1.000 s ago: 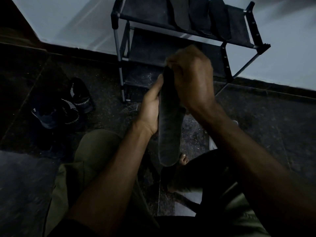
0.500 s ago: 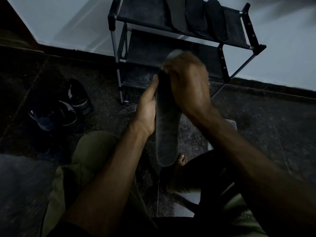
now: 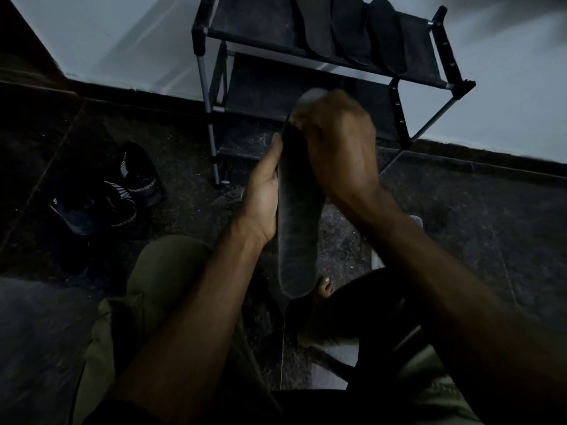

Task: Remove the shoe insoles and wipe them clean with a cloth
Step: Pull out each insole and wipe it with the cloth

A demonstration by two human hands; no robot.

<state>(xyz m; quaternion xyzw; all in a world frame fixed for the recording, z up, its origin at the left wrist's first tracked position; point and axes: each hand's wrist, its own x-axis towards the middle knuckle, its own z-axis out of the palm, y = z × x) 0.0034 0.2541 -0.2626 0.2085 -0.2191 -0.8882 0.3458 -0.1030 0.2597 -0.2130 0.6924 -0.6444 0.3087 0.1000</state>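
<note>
Upright, insole [image 3: 297,228] edge-gripped by left hand [image 3: 263,197].

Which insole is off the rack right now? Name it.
The insole held upright in the left hand; the other three insoles lie side by side on the rack's top shelf.

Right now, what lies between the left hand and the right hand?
In the head view, the long dark insole stands between them: the left hand holds its edge, and the right hand presses a pale cloth at its top.

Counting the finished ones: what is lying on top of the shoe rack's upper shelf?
Three dark insoles lie side by side on the shoe rack top shelf. Their far ends run out of frame, so anything beyond them cannot be seen.
</note>
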